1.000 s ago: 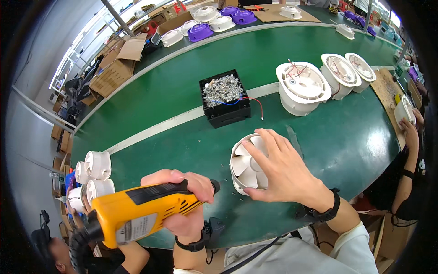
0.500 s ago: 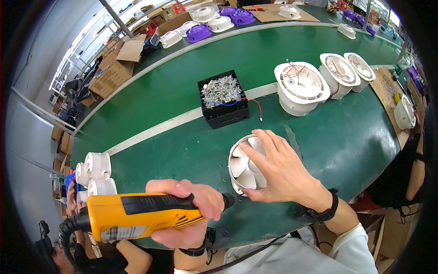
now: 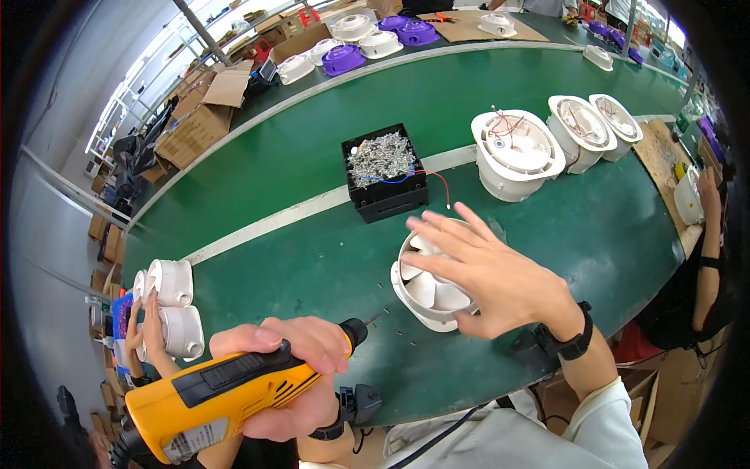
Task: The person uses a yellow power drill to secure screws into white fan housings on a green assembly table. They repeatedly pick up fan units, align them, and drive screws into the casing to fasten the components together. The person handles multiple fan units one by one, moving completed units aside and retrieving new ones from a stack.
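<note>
My left hand (image 3: 293,375) is wrapped round a yellow and black electric screwdriver (image 3: 226,399), its thin bit pointing right over the bench, apart from the fan. A round white fan housing (image 3: 426,313) with white blades stands on the green bench in front of me. Over its right side is my right hand (image 3: 500,281), fingers spread and slightly blurred, the thumb by the near rim; whether it touches the housing I cannot tell. Several small screws (image 3: 400,334) lie loose between the bit and the housing.
Beyond the fan stands a black box (image 3: 388,203) full of screws, a red and a blue wire across it. White housings with wires (image 3: 516,160) stand back right. At left, another person's hands (image 3: 148,332) touch white housings (image 3: 181,332). Purple and white covers (image 3: 344,59) line the far bench.
The screwdriver has drawn back left and down, uncovering its bit. The fan housing has shifted right and turned a little. My right hand has moved right with its fingers lifted and spread.
</note>
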{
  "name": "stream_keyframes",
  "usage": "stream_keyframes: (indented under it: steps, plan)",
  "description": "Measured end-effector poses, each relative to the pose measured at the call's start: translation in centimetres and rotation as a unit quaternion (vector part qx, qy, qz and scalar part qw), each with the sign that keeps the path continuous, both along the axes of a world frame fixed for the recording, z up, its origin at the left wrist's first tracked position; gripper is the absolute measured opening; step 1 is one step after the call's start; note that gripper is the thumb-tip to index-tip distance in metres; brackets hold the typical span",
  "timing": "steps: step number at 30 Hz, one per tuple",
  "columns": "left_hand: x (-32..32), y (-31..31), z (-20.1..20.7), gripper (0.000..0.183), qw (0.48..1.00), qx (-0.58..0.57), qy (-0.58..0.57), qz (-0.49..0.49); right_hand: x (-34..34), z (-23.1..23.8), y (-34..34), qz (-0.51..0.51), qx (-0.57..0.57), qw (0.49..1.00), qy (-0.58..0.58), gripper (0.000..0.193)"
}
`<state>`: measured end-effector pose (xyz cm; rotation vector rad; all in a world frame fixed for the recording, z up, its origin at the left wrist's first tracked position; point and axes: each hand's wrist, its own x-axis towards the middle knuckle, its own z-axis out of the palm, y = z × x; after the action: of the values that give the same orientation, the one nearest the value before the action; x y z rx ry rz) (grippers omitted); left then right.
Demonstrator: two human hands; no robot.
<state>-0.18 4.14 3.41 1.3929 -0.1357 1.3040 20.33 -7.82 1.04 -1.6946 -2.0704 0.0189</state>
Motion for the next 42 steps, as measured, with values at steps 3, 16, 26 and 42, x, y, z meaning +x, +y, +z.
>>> stream_keyframes:
  steps: [3, 16, 26, 42]
  plan:
    - [0.2, 0.0, -0.1, 0.068, 1.0, 0.0, -0.003, -0.006, -1.5, -0.8, -0.4, -0.179, 0.017, 0.983, 0.047, 0.077]
    - [1.0, -1.4, 0.4, 0.073, 0.994, -0.073, 0.077, -0.035, -2.5, -1.3, -0.1, -0.088, 0.034, 0.994, 0.057, 0.075]
    - [2.2, -1.9, 0.5, 0.076, 0.991, -0.077, 0.095, -0.056, -1.3, -1.8, 0.1, -0.048, 0.064, 0.994, 0.071, 0.074]
    - [3.5, -2.5, -0.2, 0.076, 0.992, -0.049, 0.112, -0.028, -1.2, -2.3, 0.1, -0.05, 0.069, 0.993, 0.084, 0.073]
